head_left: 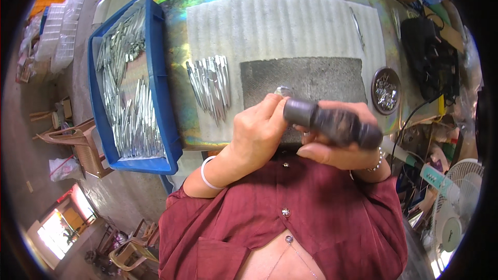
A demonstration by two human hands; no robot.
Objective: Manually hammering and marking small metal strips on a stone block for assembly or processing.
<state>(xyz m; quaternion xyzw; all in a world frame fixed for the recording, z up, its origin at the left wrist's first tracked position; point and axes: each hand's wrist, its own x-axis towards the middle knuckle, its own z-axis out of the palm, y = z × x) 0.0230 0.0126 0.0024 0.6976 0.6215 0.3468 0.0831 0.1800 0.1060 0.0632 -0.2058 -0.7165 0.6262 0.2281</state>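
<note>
My right hand [337,154] is closed around a dark hammer [332,122], its thick head lying across the picture and slightly blurred; its handle is hidden. Just left of it, my left hand [259,130] is closed with thumb and forefinger pinched. A small shiny metal piece [282,91] shows at those fingertips, over a dark grey rectangular pad [306,72]. Most of that piece is hidden. Slender silvery metal pieces [211,85] lie side by side left of the pad, on a white foam sheet [270,26].
At the left stands a blue crate [158,72] of similar metal pieces. A round dish [374,98] of small shiny parts sits right of the pad. One slim metal piece [358,28] lies at the sheet's far right. A fan [451,207] stands at the lower right.
</note>
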